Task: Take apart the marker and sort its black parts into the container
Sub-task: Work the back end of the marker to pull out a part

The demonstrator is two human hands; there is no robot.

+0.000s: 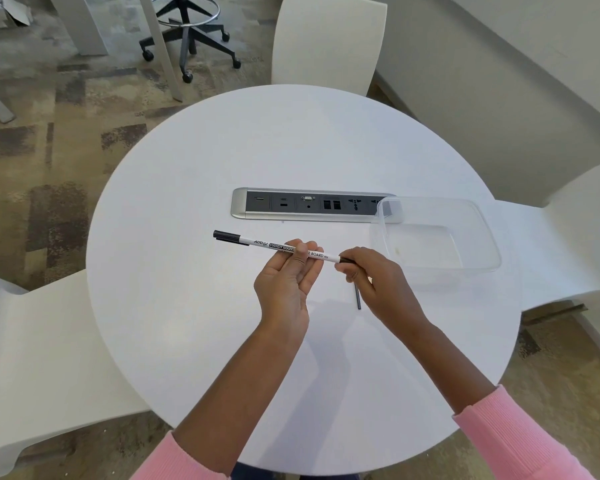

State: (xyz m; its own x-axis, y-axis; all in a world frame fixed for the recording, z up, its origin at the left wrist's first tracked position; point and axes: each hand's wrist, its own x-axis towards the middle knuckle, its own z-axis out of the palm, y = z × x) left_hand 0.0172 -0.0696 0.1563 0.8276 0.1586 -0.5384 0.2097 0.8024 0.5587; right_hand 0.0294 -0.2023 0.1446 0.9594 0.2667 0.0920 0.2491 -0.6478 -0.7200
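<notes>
Marker [257, 243] held over round white table [222, 150] — patchy carpet [49, 133] around.

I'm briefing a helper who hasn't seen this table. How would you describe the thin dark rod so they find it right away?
Start at the round white table and find the clear plastic container on its right side. Just to its left, below the right hand, a thin dark rod pokes out. Unlike the white marker with its black cap, it is bare, unprinted and far thinner.
</notes>
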